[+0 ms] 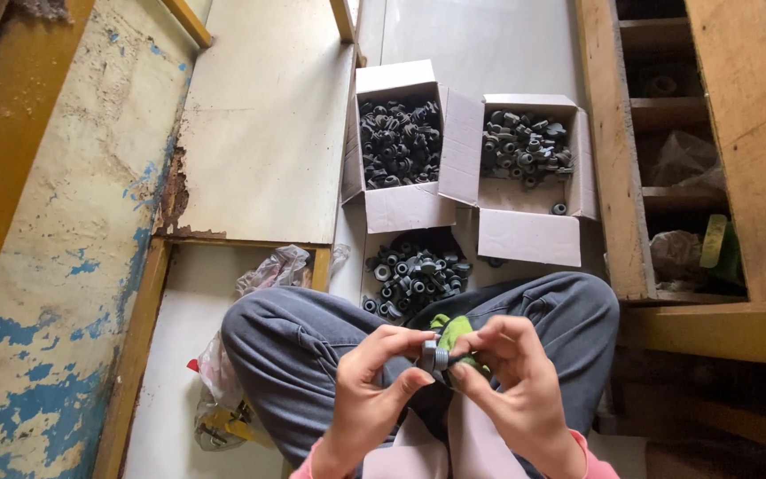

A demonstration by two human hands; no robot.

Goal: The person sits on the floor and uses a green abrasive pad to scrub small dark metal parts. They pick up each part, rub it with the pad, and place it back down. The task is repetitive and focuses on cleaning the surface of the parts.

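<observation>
Head view looks down on a person sitting cross-legged on the floor, both hands raised over the lap at near centre. Left hand point(374, 386) and right hand point(511, 377) meet on one small metal part point(436, 357): short, grey, roughly cylindrical, w/ a lighter silvery band; finer detail too small to tell. Left grip: thumb and forefinger pinch narrow on the part's left end. Right grip: fingertips close on its right side, and the same hand also holds a bright green cloth point(456, 335) bunched against the part, partly hidden behind the fingers.

Just beyond the knees sits a low open box point(417, 270) full of dark grey-black ring-like pieces, mixed w/ a few lighter ones. Farther off, two white cardboard boxes stand side by side, flaps open and touching: left box point(398, 142) heaped w/ dark parts, right box point(527, 146) about half full of similar grey parts, one stray piece near its front wall.

Person wears grey trousers point(294, 341) and pink sleeves. A crumpled clear plastic bag point(272, 270) lies left of the left knee. Right side: a wooden rack point(667, 160) w/ dim shelves holding bagged items. Left side: a wall w/ peeling blue paint point(64, 266).
</observation>
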